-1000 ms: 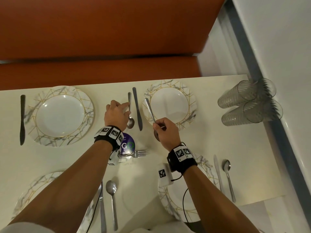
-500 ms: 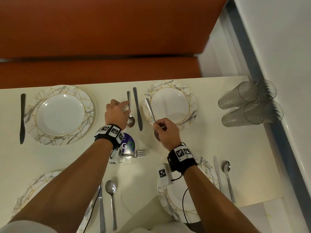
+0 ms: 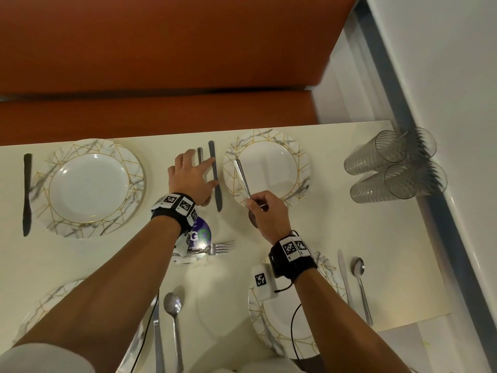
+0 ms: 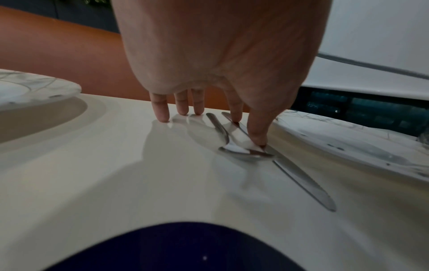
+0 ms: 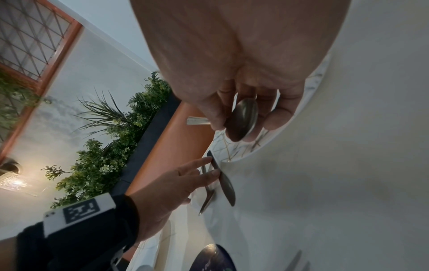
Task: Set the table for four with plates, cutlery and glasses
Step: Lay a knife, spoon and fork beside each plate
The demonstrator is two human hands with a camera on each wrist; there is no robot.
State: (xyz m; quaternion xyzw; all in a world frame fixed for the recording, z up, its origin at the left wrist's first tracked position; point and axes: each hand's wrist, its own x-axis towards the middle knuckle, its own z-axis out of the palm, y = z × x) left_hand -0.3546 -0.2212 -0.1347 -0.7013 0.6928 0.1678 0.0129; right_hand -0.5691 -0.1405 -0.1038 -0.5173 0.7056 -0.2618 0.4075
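From the head view, the left hand [image 3: 192,176] lies spread on the table [image 3: 349,230] between the two far plates, its fingers straight; the index finger and thumb touch the knife [image 3: 216,179], probably to line it up beside the far right plate [image 3: 302,168]. A spoon [image 3: 199,154] lies just beside the knife, mostly hidden under the hand. The right hand [image 3: 269,214] pinches a second spoon [image 3: 242,179] near its bowl, the handle pointing out over that plate; I think it waits for its place to be ready. The glasses [image 3: 395,168] lie stacked on their sides near the wall, not yet distributed.

In the left wrist view, the fingers [image 4: 160,110] are straight and wide, the tips on the table, and two of them press the knife [image 4: 301,181] next to the spoon [image 4: 243,152].

In the right wrist view, the fingers [image 5: 278,117] are curled around the bowl of the held spoon [image 5: 243,119]. Below, the left hand [image 5: 171,185] touches the knife [image 5: 226,185].
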